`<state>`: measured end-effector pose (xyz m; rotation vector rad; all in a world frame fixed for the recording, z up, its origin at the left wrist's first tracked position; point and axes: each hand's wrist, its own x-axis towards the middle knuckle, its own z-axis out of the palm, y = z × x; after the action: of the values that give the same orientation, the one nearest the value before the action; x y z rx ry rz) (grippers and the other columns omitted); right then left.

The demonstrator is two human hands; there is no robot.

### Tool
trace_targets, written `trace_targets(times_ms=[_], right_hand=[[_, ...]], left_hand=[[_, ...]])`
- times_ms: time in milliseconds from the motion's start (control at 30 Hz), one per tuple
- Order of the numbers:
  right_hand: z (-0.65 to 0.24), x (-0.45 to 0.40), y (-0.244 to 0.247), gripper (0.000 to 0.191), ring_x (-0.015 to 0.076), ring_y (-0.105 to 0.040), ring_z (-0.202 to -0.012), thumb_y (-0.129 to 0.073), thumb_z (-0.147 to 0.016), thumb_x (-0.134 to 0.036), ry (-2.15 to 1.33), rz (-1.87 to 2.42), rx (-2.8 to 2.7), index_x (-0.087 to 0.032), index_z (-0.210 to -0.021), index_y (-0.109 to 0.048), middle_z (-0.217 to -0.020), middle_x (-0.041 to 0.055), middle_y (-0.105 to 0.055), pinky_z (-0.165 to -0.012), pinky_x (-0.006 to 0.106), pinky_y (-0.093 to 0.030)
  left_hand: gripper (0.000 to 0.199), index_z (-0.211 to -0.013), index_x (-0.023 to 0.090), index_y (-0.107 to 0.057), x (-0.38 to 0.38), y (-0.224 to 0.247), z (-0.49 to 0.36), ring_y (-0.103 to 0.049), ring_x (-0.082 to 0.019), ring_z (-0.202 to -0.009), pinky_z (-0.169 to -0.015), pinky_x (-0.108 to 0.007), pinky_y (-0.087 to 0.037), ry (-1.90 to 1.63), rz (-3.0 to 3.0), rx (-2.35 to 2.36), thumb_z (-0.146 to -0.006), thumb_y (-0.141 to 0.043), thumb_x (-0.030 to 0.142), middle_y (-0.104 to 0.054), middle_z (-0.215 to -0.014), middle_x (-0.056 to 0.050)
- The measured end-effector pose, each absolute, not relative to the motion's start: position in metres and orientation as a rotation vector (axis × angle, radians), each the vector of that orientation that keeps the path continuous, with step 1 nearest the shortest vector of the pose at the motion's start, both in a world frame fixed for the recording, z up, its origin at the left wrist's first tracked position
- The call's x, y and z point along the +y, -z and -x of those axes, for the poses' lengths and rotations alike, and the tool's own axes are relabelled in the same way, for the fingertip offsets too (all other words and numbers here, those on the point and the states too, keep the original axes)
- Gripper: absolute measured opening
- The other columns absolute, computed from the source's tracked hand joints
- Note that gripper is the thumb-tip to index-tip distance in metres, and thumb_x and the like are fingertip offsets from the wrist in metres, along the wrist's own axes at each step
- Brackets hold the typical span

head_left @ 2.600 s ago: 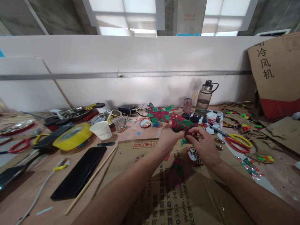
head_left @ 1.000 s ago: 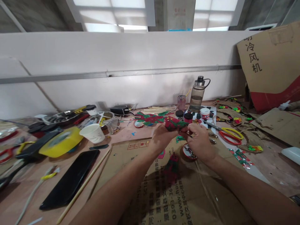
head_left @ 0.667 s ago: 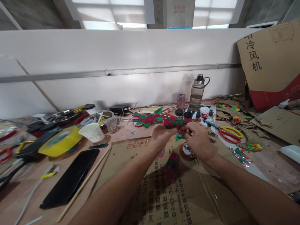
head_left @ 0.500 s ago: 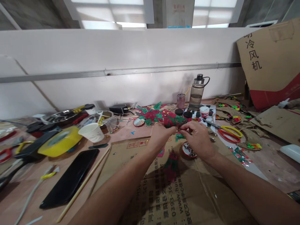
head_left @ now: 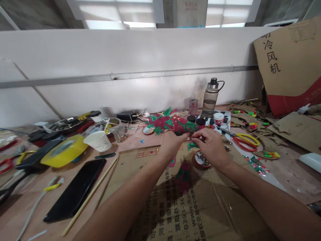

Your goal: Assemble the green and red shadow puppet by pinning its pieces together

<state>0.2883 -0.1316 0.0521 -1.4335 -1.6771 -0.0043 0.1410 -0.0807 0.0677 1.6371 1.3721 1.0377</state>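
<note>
A red and green leafy craft piece (head_left: 175, 123) is held above the far edge of a cardboard sheet (head_left: 140, 174). My left hand (head_left: 173, 142) is closed on its lower side, with the thumb near its right end. At that same end, my right hand (head_left: 209, 142) pinches thumb and fingers together; whatever lies between them is too small to make out. Just below my right hand sits a round dish of small metallic pieces (head_left: 202, 159). Another dish with beads (head_left: 148, 130) stands left of the craft piece. A red and green scrap (head_left: 183, 177) lies on the cardboard.
Scissors (head_left: 244, 140), a water bottle (head_left: 210, 98) and small paint jars (head_left: 218, 118) stand or lie at the right and back. On the left are a paper cup (head_left: 98, 141), yellow tape (head_left: 64, 151), a black phone (head_left: 75, 190) and a wooden stick (head_left: 90, 197).
The craft piece has tilted slightly in my left hand. My right hand has shifted very slightly and keeps its pinch at the piece's right end. The camera view has moved a little.
</note>
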Motion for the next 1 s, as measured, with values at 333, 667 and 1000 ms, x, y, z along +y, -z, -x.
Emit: trace_targets(times_ms=[333, 667, 1000], right_hand=[[-0.287, -0.132, -0.052, 0.008, 0.0161, -0.056, -0.064, -0.065, -0.076, -0.016, 0.002, 1.478, -1.640, -0.022, -0.074, -0.070, -0.071, 0.0012, -0.067, -0.064, 0.029, -0.035], [-0.287, -0.130, -0.052, 0.008, 0.0148, -0.054, -0.059, -0.064, -0.075, -0.017, -0.026, 1.465, -1.590, -0.021, -0.070, -0.068, -0.068, 0.0016, -0.067, -0.058, 0.027, -0.034], [-0.290, -0.129, -0.050, 0.006, 0.0151, -0.058, -0.062, -0.066, -0.075, -0.017, -0.066, 1.444, -1.593, -0.022, -0.072, -0.069, -0.069, 0.0008, -0.069, -0.061, 0.027, -0.038]], left_hand=[[0.028, -0.048, 0.019, -0.044, -0.078, -0.060, -0.142, -0.033, -0.010, -0.051, -0.049, -0.024, -0.026, -1.046, -1.682, 1.262, -0.060, -0.064, 0.035, -0.037, -0.049, 0.004], [0.027, -0.048, 0.019, -0.051, -0.086, -0.059, -0.144, -0.040, -0.012, -0.051, -0.052, -0.024, -0.032, -1.060, -1.599, 1.273, -0.062, -0.061, 0.040, -0.040, -0.046, 0.003], [0.029, -0.050, 0.017, -0.058, -0.089, -0.061, -0.143, -0.045, -0.012, -0.053, -0.055, -0.023, -0.034, -1.057, -1.601, 1.359, -0.061, -0.064, 0.042, -0.044, -0.047, 0.003]])
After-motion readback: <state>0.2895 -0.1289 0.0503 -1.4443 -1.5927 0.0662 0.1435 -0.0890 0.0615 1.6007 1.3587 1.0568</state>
